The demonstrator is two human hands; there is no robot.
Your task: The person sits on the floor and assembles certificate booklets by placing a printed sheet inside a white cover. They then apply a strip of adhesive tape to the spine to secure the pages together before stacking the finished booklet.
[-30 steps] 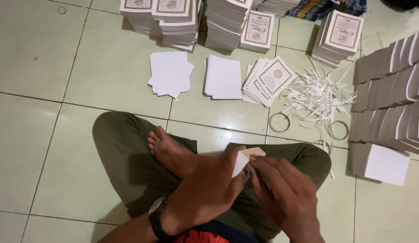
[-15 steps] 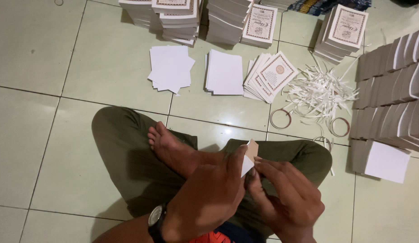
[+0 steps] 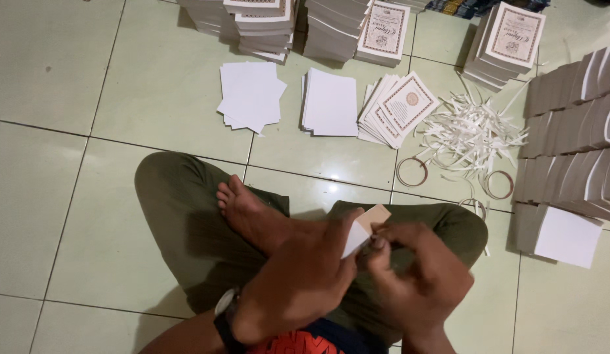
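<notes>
Small card (image 3: 364, 226), white and tan: grasped jointly by left hand (image 3: 298, 282) and right hand (image 3: 419, 278), over crossed legs. Beyond the hands on the floor (image 3: 69, 196): white sheet stacks (image 3: 329, 103), paper strips (image 3: 472, 134).

Pale green tiled floor (image 3: 121, 85) bears card stacks (image 3: 330, 103), paper strips (image 3: 472, 134) and tape rings (image 3: 412, 172).

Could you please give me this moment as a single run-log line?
left hand: holds small card | right hand: fingertips on card | seated cross-legged on tiled floor | paper strips ahead
</notes>
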